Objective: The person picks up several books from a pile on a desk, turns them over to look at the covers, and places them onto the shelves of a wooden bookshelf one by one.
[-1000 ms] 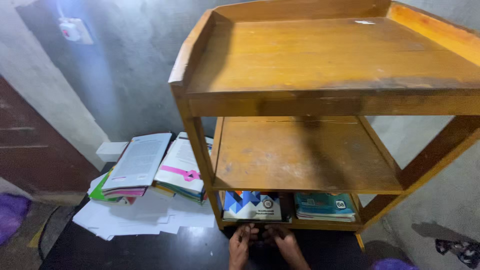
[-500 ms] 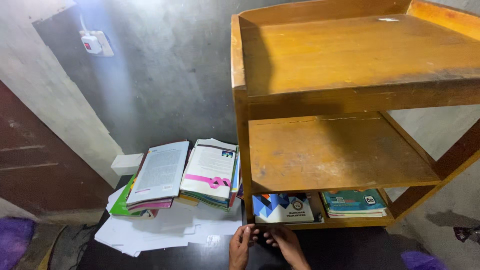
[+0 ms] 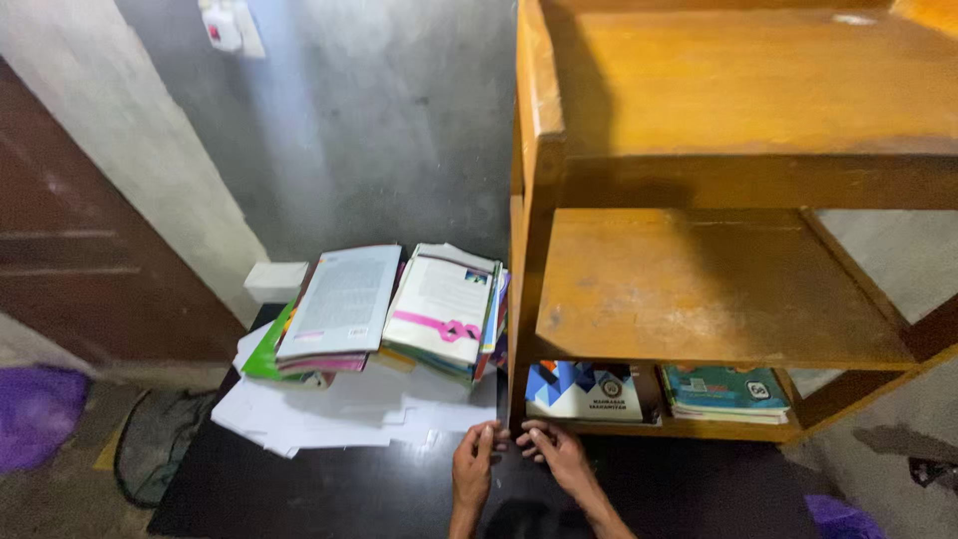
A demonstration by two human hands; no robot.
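Observation:
My left hand and my right hand rest close together on a black tabletop, fingertips nearly touching, just in front of the wooden shelf unit's left post. Whether they pinch something small between them I cannot tell. Left of my hands lies a heap of books on loose white papers. On the bottom shelf lie a blue and white patterned book and a teal book stack.
The middle and top shelves of the wooden unit are bare. A grey wall with a white switch box stands behind. A brown door is at left. A purple bag and a dark mat lie on the floor.
The view has swung left, so the shelf unit now sits further right and more of the wall and door shows. My hands stay together on the tabletop.

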